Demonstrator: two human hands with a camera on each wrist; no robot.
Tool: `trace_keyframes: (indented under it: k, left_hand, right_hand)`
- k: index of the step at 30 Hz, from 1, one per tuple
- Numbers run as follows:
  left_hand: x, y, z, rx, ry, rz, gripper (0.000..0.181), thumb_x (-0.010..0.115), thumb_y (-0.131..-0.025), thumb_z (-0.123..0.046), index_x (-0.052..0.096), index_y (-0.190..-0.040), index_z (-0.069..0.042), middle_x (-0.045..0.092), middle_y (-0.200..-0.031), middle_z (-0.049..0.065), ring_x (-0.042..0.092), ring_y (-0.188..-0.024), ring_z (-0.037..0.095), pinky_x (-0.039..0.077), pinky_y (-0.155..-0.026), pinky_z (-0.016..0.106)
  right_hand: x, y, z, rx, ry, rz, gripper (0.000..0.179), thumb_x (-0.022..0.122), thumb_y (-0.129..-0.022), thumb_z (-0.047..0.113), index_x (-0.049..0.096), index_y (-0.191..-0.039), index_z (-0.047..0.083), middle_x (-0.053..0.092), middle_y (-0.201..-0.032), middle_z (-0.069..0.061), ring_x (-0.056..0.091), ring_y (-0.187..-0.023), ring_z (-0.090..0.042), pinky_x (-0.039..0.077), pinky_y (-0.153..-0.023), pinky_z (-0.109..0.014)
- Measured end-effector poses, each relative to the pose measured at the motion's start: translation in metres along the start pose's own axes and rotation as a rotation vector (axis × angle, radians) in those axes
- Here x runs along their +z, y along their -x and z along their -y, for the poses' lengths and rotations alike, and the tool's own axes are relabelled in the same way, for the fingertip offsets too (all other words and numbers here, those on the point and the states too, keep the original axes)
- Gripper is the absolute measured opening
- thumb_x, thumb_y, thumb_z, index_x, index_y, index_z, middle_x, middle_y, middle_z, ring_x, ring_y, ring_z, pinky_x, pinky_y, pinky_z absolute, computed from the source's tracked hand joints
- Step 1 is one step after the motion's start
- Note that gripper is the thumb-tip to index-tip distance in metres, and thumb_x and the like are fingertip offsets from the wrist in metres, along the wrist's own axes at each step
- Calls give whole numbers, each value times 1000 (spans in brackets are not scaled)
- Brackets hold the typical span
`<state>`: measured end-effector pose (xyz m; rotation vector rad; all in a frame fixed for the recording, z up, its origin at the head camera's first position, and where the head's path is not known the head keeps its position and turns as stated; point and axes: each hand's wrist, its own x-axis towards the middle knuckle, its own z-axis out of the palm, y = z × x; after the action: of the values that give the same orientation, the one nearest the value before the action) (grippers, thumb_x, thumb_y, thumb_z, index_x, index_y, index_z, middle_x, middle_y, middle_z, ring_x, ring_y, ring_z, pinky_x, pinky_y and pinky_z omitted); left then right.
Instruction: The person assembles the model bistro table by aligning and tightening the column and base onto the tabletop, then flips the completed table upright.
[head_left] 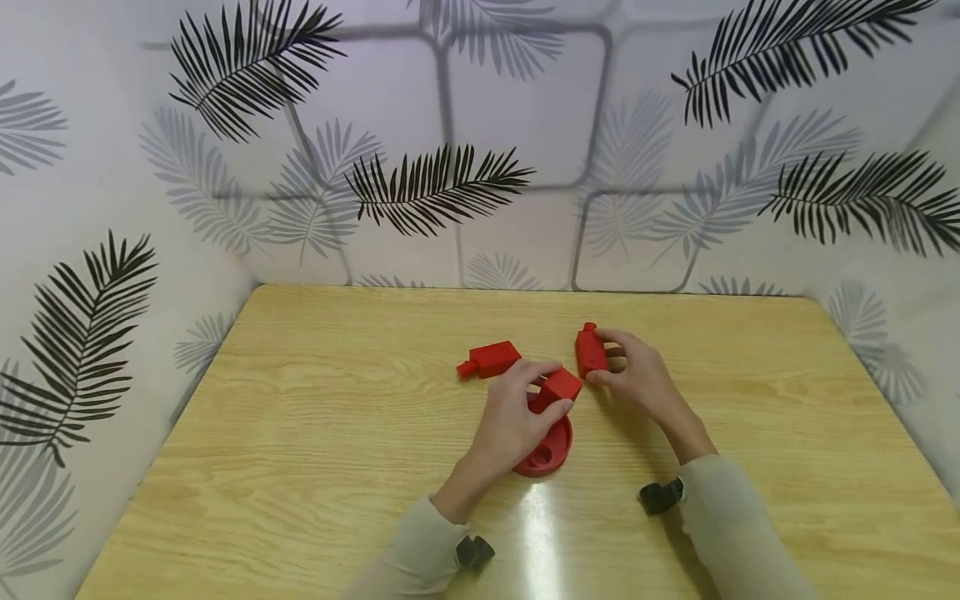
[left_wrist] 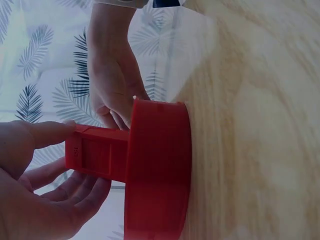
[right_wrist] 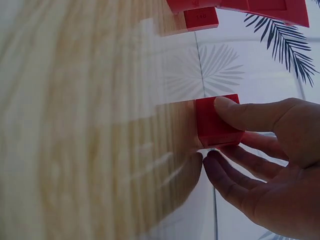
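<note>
My left hand [head_left: 513, 417] grips a red square block [head_left: 561, 387] between thumb and fingers. That block stands upright in a round red holder [head_left: 567, 442], its lower end hidden inside the rim. The left wrist view shows the block [left_wrist: 97, 152] rising from the holder [left_wrist: 157, 170]. To the right, my right hand [head_left: 645, 375] pinches a red bottle-shaped block [head_left: 592, 352] that lies on the table, its narrow neck toward the back. In the right wrist view, the thumb presses on this block [right_wrist: 212, 125] with fingers on its other side.
Another red bottle-shaped block [head_left: 493, 358] lies behind my left hand, neck pointing left. A round hole [head_left: 542, 456] shows in the holder's floor. The wooden table [head_left: 300, 433] meets a leaf-patterned backdrop [head_left: 517, 242] at its back edge.
</note>
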<state>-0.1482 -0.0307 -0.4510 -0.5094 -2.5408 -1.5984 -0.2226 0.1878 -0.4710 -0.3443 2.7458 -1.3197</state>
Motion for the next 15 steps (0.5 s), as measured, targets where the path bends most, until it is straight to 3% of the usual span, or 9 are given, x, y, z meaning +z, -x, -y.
trace_keyframes:
  k: [7, 12, 15]
  left_hand:
    - [-8, 2, -2, -5, -26, 117, 38, 69, -96, -4, 65, -134, -9, 66, -132, 7, 59, -119, 23, 51, -104, 40]
    - [-12, 6, -3, -41, -13, 171, 40, 63, -100, -2, 62, -139, -11, 63, -137, 5, 57, -123, 22, 48, -107, 41]
    - [-10, 7, -4, -39, -28, 172, 40, 68, -99, -9, 61, -139, -12, 64, -134, 4, 58, -119, 21, 51, -102, 36]
  right_hand:
    - [-5, 5, -4, -44, -46, -35, 66, 80, -89, 4, 50, -147, -2, 52, -145, -27, 61, -120, -49, 53, -99, -55]
    - [-11, 12, -9, -118, -288, -21, 56, 75, -94, 8, 54, -146, 3, 52, -146, -19, 57, -126, -40, 57, -96, -44]
    - [-14, 17, -10, -131, -426, 28, 50, 69, -99, 10, 54, -147, 4, 48, -149, -18, 60, -121, -35, 59, -91, -40]
